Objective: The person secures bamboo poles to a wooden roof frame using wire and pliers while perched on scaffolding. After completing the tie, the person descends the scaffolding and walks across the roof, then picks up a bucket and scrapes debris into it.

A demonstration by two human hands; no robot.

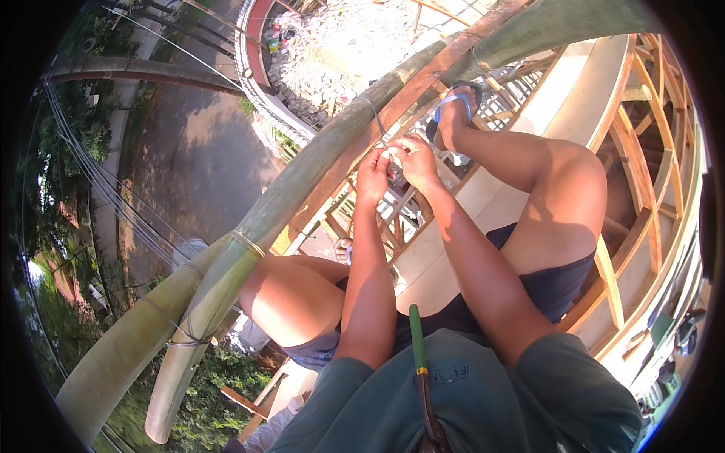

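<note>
My left hand and my right hand meet in front of me with fingers and thumbs pinched together. What lies between their fingertips is too small to make out. Just beyond them runs a reddish timber beam beside a long green bamboo pole. A thin wire tie loops round the pole close to my fingers. Against my dark green shirt rests a tool with a green handle; its lower metal part is dark, and neither hand touches it.
I sit high up, legs apart, one sandalled foot on the framework. Lashed bamboo crosses at lower left. Curved timber framing and a pale panel are right. Far below lie a road, rubble and overhead cables.
</note>
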